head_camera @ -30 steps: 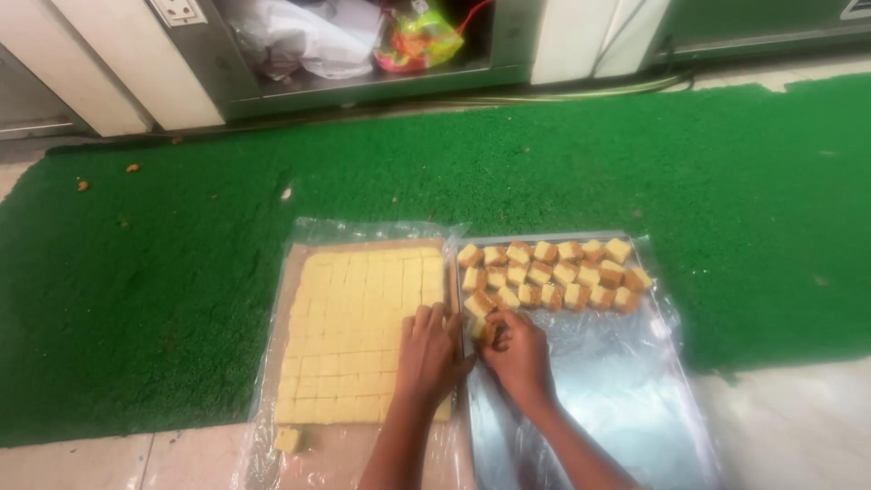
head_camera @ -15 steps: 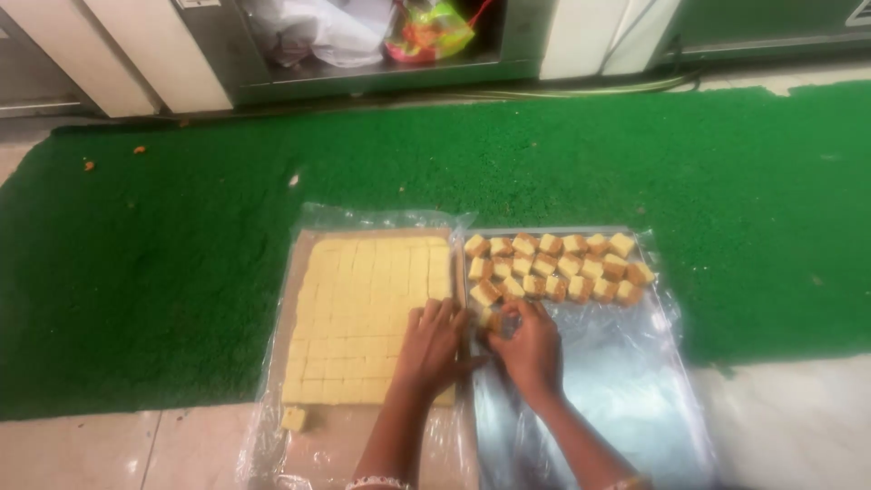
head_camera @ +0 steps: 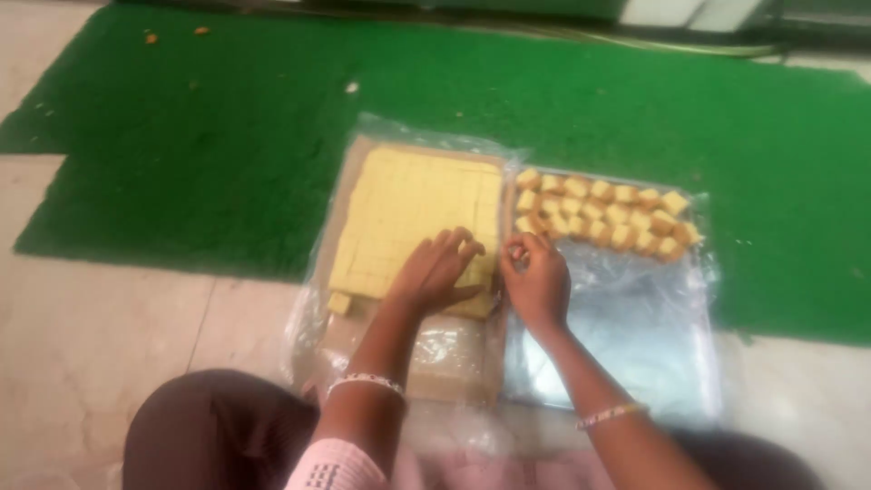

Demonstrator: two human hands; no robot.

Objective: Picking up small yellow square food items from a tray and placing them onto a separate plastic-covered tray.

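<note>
Head view: left hand (head_camera: 440, 270) flat, open, on cut yellow slab (head_camera: 413, 213) in left tray (head_camera: 337, 192); right hand (head_camera: 537, 277) fingers curled, grip unclear, nr loose cubes (head_camera: 603, 216) on foil tray (head_camera: 635, 336).

— What is that yellow slab (head_camera: 413, 213) under the left hand (head_camera: 440, 270) made of?

— Something soft and matt, scored into squares; it lies on glossy, crinkled clear plastic film (head_camera: 454, 349).

— And right of it?

— A smooth, shiny metal tray (head_camera: 635, 349), also under film, with the same matt yellow cubes (head_camera: 603, 213) along its upper edge, by the right hand (head_camera: 537, 277).

— The ground?

— A rough green turf mat (head_camera: 227, 154) across the upper frame; polished pale stone floor (head_camera: 109, 345) at lower left.
</note>
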